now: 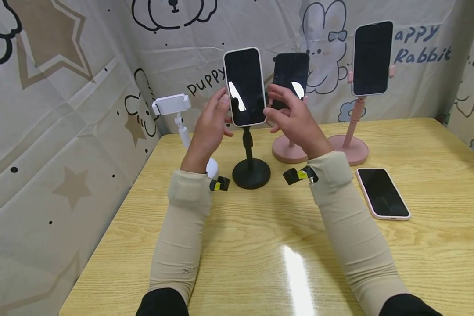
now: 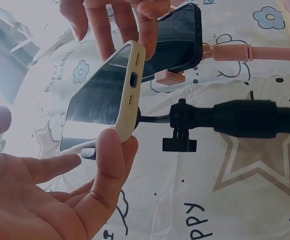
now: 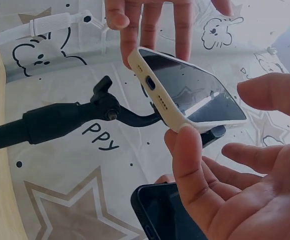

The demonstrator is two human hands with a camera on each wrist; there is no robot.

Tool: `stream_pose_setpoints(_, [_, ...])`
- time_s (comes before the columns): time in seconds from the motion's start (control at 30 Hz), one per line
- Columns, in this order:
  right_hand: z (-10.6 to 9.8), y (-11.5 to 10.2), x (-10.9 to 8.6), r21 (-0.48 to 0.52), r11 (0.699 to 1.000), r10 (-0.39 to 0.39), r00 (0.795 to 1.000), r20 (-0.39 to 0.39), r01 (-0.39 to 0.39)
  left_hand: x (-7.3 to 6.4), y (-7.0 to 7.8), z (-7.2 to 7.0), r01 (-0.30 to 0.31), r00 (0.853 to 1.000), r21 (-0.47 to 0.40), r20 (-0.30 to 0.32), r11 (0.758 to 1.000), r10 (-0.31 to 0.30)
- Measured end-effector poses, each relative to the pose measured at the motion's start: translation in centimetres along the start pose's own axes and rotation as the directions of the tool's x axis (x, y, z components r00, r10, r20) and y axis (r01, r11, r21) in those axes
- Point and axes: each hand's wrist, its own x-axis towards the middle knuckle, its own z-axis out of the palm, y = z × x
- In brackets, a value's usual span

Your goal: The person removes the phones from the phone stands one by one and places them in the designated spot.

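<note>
A phone in a white case [image 1: 245, 87] stands upright on a black stand [image 1: 251, 173] with a round base. Part of the stand's black clamp [image 3: 214, 135] shows at the phone's side in the right wrist view. My left hand [image 1: 210, 120] is at the phone's left edge, its fingers loosely bent. On the other side, my right hand [image 1: 296, 120] has its fingers apart by the right edge. Up close, a left fingertip [image 2: 110, 150] overlaps the phone's lower corner, and a right fingertip [image 3: 187, 150] does likewise in the right wrist view.
Behind my right hand, a dark phone [image 1: 290, 70] sits on a pink stand [image 1: 288, 149]. Farther right, another phone [image 1: 373, 57] rides a taller pink stand [image 1: 349, 149]. A white stand [image 1: 171, 104] holds no phone. One pink-cased phone [image 1: 383, 193] lies flat on the table [image 1: 253, 245].
</note>
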Motion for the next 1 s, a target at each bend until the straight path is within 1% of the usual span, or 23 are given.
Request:
stream_pose_setpoints(0.2, [-0.3,-0.3,-0.1,0.003,1.000,0.007,1.000,0.024,-0.007,-0.4,0.4,-0.3,0.013,1.000,0.015,0.018,1.000,-0.013])
stream_pose_setpoints(0.4, [-0.6,-0.8,-0.3,0.004,1.000,-0.008,0.999,0.044,0.008,-0.6,0.9,-0.5,0.005,0.999,0.058,0.050,0.998,-0.008])
stream_pose_setpoints(0.53, [-0.9,-1.1,-0.6,-0.026,1.000,-0.012,0.998,0.065,0.014,-0.8,1.1,-0.6,-0.011,0.997,0.086,0.074,0.996,0.005])
stream_pose_setpoints(0.63, [-1.2,-1.4,-0.8,-0.065,0.998,0.001,0.997,0.076,0.004,-1.0,1.4,-0.8,-0.018,0.996,0.098,0.089,0.995,0.010])
stream_pose_setpoints(0.8, [-1.6,-2.0,-1.2,-0.119,0.993,0.023,0.996,0.087,-0.012,-1.4,1.8,-0.9,-0.041,0.993,0.091,0.113,0.995,0.030])
stream_pose_setpoints(1.0, [-2.1,-2.5,-1.6,-0.135,0.991,0.012,0.994,0.105,0.002,-1.8,2.2,-1.0,-0.065,0.989,0.089,0.135,0.994,0.052])
